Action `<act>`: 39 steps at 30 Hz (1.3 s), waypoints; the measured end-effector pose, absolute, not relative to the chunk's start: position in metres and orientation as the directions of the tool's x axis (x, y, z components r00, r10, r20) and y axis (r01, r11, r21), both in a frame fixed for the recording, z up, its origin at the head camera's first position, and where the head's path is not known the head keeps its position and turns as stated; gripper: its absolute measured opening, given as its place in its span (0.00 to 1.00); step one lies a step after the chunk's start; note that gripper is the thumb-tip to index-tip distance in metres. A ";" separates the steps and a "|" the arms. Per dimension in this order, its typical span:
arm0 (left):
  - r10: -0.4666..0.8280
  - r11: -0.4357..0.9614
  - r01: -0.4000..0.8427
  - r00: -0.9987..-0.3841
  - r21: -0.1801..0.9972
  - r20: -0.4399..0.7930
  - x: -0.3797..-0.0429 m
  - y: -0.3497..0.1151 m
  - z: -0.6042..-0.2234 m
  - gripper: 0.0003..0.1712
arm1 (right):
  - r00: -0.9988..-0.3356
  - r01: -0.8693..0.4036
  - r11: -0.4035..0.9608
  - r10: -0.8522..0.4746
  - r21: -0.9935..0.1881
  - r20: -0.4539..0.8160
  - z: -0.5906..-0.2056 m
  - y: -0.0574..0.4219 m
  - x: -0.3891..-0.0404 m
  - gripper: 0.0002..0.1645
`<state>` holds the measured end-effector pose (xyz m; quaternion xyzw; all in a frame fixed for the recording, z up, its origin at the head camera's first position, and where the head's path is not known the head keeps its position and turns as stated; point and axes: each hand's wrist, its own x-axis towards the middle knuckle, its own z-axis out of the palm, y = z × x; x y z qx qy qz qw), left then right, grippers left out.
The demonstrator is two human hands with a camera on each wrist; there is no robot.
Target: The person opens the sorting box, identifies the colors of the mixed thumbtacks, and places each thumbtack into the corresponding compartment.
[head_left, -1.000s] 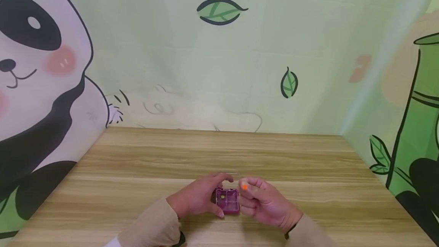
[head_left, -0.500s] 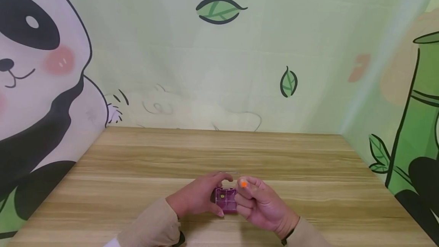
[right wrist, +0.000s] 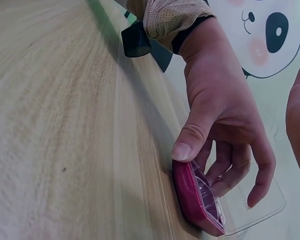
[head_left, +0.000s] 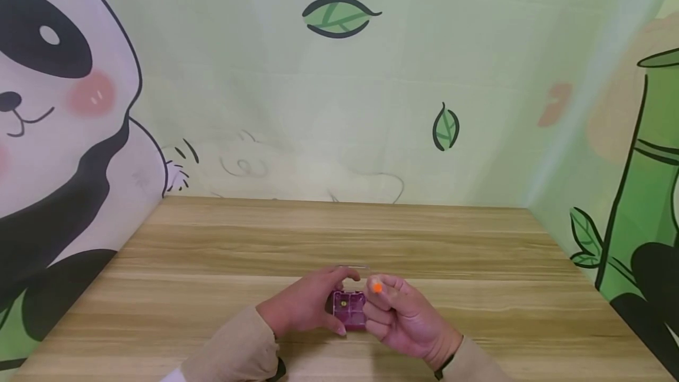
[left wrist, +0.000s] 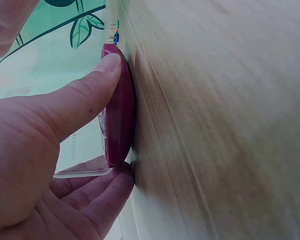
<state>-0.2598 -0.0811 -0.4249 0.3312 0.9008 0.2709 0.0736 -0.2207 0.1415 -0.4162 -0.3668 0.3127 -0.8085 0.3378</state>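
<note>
A small magenta case (head_left: 349,318) with a divided tray stands on the table, its clear lid (right wrist: 262,207) raised at the back. My left hand (head_left: 305,299) grips the case from the left, thumb on the front edge and fingers behind. One small yellow-green piece (head_left: 343,303) sits in the back left compartment. Just right of and above the case, my right hand (head_left: 411,317) pinches a tiny bright orange piece (head_left: 378,287) between thumb and index finger, the other fingers curled. Its exact kind cannot be made out. In the right wrist view, the raised lid stands beyond the left fingers.
Beyond the case, the left wrist view shows a few tiny pieces with thin pins, one green (left wrist: 117,24) and one blue (left wrist: 116,37), on the wooden table (head_left: 239,240). Printed cloth walls (head_left: 254,75) close off the back and sides.
The right hand, holding the orange piece, has shifted slightly left toward the case and now covers its right edge. The left hand keeps its grip on the case.
</note>
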 end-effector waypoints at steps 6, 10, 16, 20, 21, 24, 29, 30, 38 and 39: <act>0.634 0.635 0.549 -0.773 0.543 0.040 -0.259 -0.082 -0.424 0.51 | -0.567 0.219 -0.584 -0.728 -0.781 0.386 -0.415 0.142 -0.222 0.22; 0.635 0.635 0.551 -0.772 0.542 0.041 -0.258 -0.082 -0.424 0.51 | -0.741 0.025 -0.501 -0.590 -0.865 0.320 -0.410 0.144 -0.225 0.21; 0.639 0.634 0.560 -0.768 0.533 0.045 -0.258 -0.083 -0.425 0.51 | -0.898 -0.281 -0.011 -0.350 -0.960 0.267 -0.408 0.150 -0.232 0.09; 0.642 0.639 0.565 -0.766 0.522 0.044 -0.257 -0.083 -0.424 0.51 | -0.861 -0.459 0.243 -0.358 -0.854 0.361 -0.413 0.154 -0.238 0.11; 0.643 0.639 0.567 -0.765 0.519 0.045 -0.257 -0.083 -0.424 0.51 | -0.844 -0.496 0.278 -0.376 -0.823 0.382 -0.414 0.155 -0.239 0.10; 0.645 0.639 0.576 -0.763 0.510 0.052 -0.257 -0.083 -0.423 0.51 | -0.779 -0.604 0.348 -0.446 -0.717 0.441 -0.415 0.155 -0.242 0.07; 0.647 0.638 0.586 -0.760 0.499 0.064 -0.257 -0.083 -0.424 0.53 | -0.714 -0.697 0.474 -0.532 -0.538 0.456 -0.414 0.153 -0.246 0.05; 0.647 0.638 0.586 -0.760 0.499 0.064 -0.257 -0.083 -0.424 0.53 | -0.706 -0.706 0.494 -0.548 -0.508 0.449 -0.413 0.152 -0.246 0.05; 0.637 0.649 0.568 -0.770 0.506 0.047 -0.258 -0.081 -0.424 0.53 | -0.671 -0.738 0.621 -0.636 -0.264 0.381 -0.411 0.145 -0.248 0.03; 0.636 0.650 0.568 -0.770 0.506 0.047 -0.258 -0.081 -0.424 0.53 | -0.661 -0.745 0.626 -0.647 -0.230 0.379 -0.411 0.144 -0.249 0.02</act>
